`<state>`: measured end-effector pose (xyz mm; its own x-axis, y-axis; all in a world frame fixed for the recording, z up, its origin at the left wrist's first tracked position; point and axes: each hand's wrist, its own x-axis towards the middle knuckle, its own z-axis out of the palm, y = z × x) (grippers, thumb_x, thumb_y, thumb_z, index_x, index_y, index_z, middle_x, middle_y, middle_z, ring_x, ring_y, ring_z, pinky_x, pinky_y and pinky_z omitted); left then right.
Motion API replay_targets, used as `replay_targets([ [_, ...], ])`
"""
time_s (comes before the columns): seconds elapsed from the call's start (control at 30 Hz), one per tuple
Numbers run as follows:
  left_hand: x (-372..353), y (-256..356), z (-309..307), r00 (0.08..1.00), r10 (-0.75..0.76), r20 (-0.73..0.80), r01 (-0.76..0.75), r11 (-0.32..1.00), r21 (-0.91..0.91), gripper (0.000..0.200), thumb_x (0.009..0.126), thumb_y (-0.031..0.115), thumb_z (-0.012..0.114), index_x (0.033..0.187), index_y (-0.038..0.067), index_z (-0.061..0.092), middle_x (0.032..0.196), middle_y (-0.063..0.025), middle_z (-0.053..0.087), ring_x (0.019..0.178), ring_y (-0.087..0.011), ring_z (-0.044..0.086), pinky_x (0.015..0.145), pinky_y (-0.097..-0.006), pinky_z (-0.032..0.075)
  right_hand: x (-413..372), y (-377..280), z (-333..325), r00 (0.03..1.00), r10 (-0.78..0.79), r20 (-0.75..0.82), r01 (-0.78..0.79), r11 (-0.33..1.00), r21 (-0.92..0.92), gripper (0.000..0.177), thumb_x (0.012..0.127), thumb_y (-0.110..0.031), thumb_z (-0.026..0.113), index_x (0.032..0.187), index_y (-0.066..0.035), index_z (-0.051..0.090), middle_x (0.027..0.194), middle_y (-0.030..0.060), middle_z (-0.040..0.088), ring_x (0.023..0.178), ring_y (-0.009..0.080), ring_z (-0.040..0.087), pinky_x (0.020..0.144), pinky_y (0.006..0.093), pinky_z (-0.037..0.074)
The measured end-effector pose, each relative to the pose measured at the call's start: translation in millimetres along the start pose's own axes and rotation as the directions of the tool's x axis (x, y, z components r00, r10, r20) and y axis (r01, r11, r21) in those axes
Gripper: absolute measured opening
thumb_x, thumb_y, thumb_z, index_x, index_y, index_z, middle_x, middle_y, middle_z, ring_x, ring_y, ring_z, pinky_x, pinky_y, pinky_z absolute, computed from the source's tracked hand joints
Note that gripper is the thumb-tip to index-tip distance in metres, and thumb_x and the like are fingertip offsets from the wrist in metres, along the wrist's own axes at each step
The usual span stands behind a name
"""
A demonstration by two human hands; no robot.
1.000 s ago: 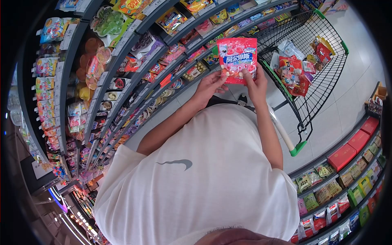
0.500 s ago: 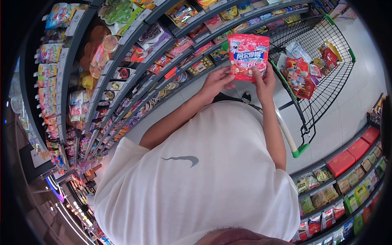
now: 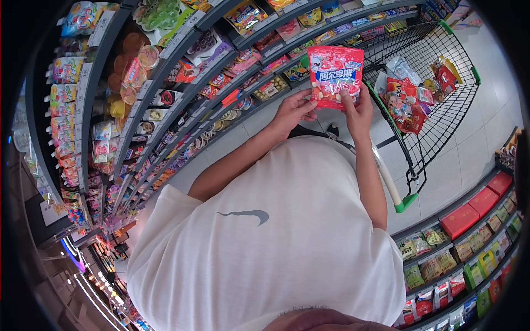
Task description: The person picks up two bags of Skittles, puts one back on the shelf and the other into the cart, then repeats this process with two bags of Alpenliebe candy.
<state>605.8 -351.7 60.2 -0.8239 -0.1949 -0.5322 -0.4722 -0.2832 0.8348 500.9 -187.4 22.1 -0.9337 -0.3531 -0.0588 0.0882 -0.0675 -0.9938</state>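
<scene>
A red candy bag (image 3: 335,71) with a blue label and white lettering is held up in front of my body, its printed face toward me. My left hand (image 3: 294,112) pinches its lower left corner. At the lower right edge, my right hand (image 3: 359,112) grips it with the thumb on the front; the fingers behind are partly hidden. Just right of the bag stands a black wire shopping cart (image 3: 441,129) with green corners. Inside it lie several packaged snacks, among them a red packet (image 3: 402,91) and a yellow-and-red packet (image 3: 446,76).
Long shelves (image 3: 207,63) of sweets and jelly packs curve along the left and far side. At the lower right, another shelf holds red boxes (image 3: 460,221) and snack bags. The cart's handle (image 3: 388,179) reaches close to my right forearm. Pale floor tiles (image 3: 436,190) lie beneath.
The candy bag has tilted slightly in my hands, and the light on its front has shifted. Both hands keep nearly the same place; the cart has not moved.
</scene>
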Motion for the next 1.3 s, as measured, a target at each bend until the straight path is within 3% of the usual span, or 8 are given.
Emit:
replay_targets([
  [0.37, -3, 5, 0, 1.0, -0.005, -0.001, 0.005, 1.0, 0.001, 0.05, 0.098, 0.021, 0.06, 0.143, 0.005, 0.043, 0.106, -0.006, 0.065, 0.087, -0.0142, 0.063, 0.079, -0.0298, 0.052, -1, -6, -1, 1.0, -0.014, 0.003, 0.014, 0.997, -0.073, 0.042, 0.094, -0.021, 0.066, 0.129, -0.003, 0.052, 0.104, 0.0045, 0.065, 0.082, 0.0062, 0.059, 0.063, 0.0205, 0.048],
  [0.53, -1, 0, -2, 0.999, 0.042, -0.028, -0.042, 0.999, -0.013, 0.051, 0.097, 0.019, 0.062, 0.142, 0.004, 0.043, 0.103, -0.0075, 0.066, 0.085, -0.0136, 0.064, 0.078, -0.0293, 0.053, 0, 4, -1, 0.996, -0.088, -0.016, 0.088, 0.996, -0.027, 0.046, 0.09, -0.02, 0.069, 0.129, -0.001, 0.053, 0.103, 0.0104, 0.069, 0.091, 0.0135, 0.063, 0.082, 0.0302, 0.051],
  [0.67, -1, 1, -1, 0.996, 0.075, -0.05, -0.076, 0.997, -0.012, 0.045, 0.096, 0.02, 0.063, 0.136, 0.006, 0.048, 0.098, -0.0074, 0.069, 0.083, -0.0136, 0.064, 0.075, -0.0275, 0.052, -1, -2, -3, 0.998, -0.051, 0.033, 0.05, 0.998, 0.026, 0.04, 0.093, -0.017, 0.065, 0.128, -0.001, 0.054, 0.105, 0.0085, 0.067, 0.089, 0.0096, 0.061, 0.075, 0.0261, 0.05],
  [0.73, 1, -2, -4, 0.996, 0.082, -0.035, -0.084, 0.996, -0.031, 0.043, 0.095, 0.019, 0.064, 0.133, 0.005, 0.048, 0.1, -0.0081, 0.068, 0.085, -0.0148, 0.065, 0.077, -0.029, 0.054, 1, 6, -3, 0.992, -0.112, 0.052, 0.11, 0.993, 0.047, 0.035, 0.097, -0.017, 0.061, 0.127, -0.003, 0.054, 0.105, 0.0035, 0.065, 0.084, 0.0052, 0.057, 0.068, 0.0215, 0.048],
  [1.03, 0, 8, 9, 0.992, 0.101, 0.074, -0.091, 0.988, -0.126, 0.035, 0.095, 0.007, 0.06, 0.127, 0.004, 0.047, 0.119, -0.0129, 0.063, 0.102, -0.0247, 0.067, 0.088, -0.0399, 0.058, -1, 10, -6, 0.998, 0.054, 0.026, -0.06, 0.938, 0.341, 0.027, 0.1, -0.018, 0.055, 0.121, -0.004, 0.047, 0.105, 0.0025, 0.062, 0.089, 0.0069, 0.06, 0.07, 0.0219, 0.051],
  [1.07, 1, 14, 11, 0.99, 0.095, 0.108, -0.081, 0.988, -0.13, 0.035, 0.095, 0.006, 0.06, 0.127, 0.004, 0.048, 0.122, -0.0133, 0.062, 0.103, -0.0254, 0.066, 0.088, -0.0404, 0.058, 3, 23, -6, 0.997, -0.071, -0.008, 0.071, 0.967, 0.244, 0.025, 0.1, -0.019, 0.055, 0.12, -0.006, 0.047, 0.106, 0.0032, 0.061, 0.091, 0.0065, 0.059, 0.071, 0.023, 0.052],
  [1.17, 6, 8, 2, 0.984, 0.118, 0.133, -0.093, 0.979, -0.182, 0.036, 0.095, 0.005, 0.058, 0.13, 0.003, 0.047, 0.123, -0.0124, 0.061, 0.106, -0.0246, 0.065, 0.088, -0.0391, 0.058, 2, 13, -9, 0.992, 0.115, 0.059, -0.129, 0.907, 0.4, 0.025, 0.098, -0.02, 0.057, 0.12, -0.009, 0.05, 0.103, 0.002, 0.063, 0.082, 0.0053, 0.062, 0.061, 0.0216, 0.053],
  [1.3, 7, 9, -6, 0.992, 0.109, 0.069, -0.092, 0.972, -0.216, 0.035, 0.096, 0.007, 0.058, 0.13, 0.003, 0.049, 0.122, -0.0111, 0.061, 0.107, -0.0225, 0.064, 0.088, -0.0386, 0.057, -1, -9, -11, 0.978, 0.208, 0.003, -0.19, 0.89, 0.415, 0.03, 0.096, -0.022, 0.059, 0.123, -0.012, 0.053, 0.105, 0.0017, 0.065, 0.084, 0.0094, 0.066, 0.061, 0.0258, 0.058],
])
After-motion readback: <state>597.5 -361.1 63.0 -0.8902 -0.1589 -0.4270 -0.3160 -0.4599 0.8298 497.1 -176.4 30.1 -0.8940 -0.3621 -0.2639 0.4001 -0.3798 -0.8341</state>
